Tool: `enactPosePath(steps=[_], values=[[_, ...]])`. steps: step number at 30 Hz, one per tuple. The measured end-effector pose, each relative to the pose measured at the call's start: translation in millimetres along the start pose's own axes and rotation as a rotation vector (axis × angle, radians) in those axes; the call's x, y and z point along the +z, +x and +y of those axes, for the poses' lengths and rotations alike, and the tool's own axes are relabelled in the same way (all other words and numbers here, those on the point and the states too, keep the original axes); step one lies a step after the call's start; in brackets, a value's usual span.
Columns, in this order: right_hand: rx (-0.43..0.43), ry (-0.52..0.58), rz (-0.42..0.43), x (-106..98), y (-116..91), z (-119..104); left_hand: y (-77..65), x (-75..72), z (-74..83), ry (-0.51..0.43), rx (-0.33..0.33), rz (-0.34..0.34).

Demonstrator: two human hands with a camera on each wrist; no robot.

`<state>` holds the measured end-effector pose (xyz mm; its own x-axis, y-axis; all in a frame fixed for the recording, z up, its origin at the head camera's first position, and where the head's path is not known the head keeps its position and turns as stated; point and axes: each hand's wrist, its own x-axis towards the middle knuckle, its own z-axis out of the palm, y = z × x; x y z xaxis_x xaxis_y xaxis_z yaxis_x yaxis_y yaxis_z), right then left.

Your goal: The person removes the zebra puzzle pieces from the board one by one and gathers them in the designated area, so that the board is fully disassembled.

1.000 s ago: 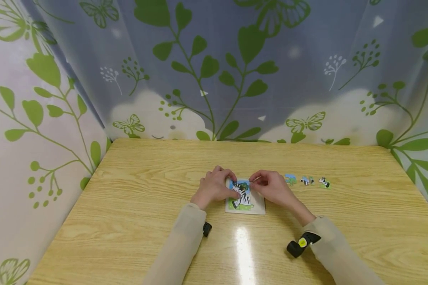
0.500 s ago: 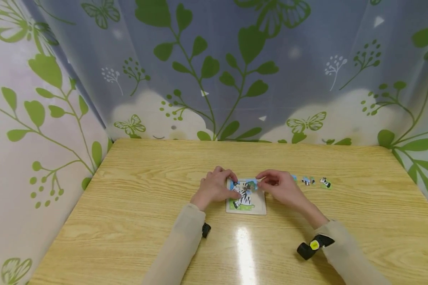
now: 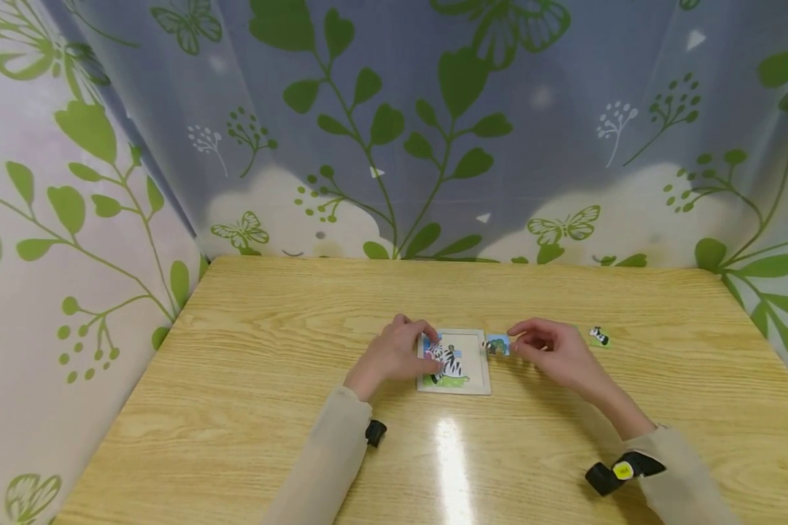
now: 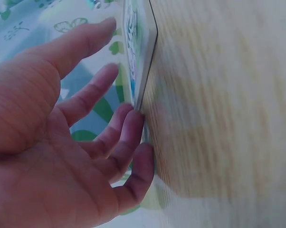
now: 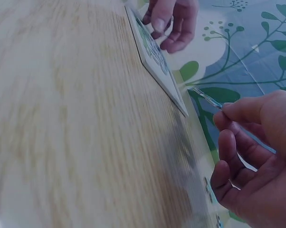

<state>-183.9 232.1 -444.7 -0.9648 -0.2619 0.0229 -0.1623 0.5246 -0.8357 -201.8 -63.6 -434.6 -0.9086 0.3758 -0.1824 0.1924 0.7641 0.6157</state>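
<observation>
A square puzzle board lies mid-table, its left part filled with zebra pieces and its right part bare. My left hand is at the board's left side. In the left wrist view its fingertips touch the board's edge, and the thumb is spread over the picture. Just right of the board, my right hand pinches a puzzle piece with a green tree on blue. The right wrist view has this piece edge-on, raised above the table between thumb and forefinger.
A loose puzzle piece with a panda lies to the right. Other loose pieces are near my right hand in the right wrist view, hidden behind it in the head view. A patterned curtain hangs behind the wooden table.
My right hand has moved right, taking the tree piece from over the board to beyond its right edge. It now covers some loose pieces. The left hand stays at the board with slight shifting.
</observation>
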Motion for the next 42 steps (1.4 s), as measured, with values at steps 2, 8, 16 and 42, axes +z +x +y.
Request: enactPosePath(steps=[2, 8, 16, 42], values=[[0.007, -0.003, 0.008, -4.6, -4.8, 2.0, -3.7, 0.3, -0.6, -0.019, 0.014, -0.021], [-0.013, -0.029, 0.032, -16.5, -16.0, 10.8, -10.5, 1.6, -1.2, -0.014, 0.022, -0.025], [0.011, -0.118, 0.056, -30.0, -28.1, 24.1, -9.4, 5.5, -3.5, -0.007, 0.004, -0.040], [-0.059, -0.377, 0.079, -33.8, -19.2, 25.6, -4.0, 7.9, -1.5, -0.002, -0.044, -0.050]])
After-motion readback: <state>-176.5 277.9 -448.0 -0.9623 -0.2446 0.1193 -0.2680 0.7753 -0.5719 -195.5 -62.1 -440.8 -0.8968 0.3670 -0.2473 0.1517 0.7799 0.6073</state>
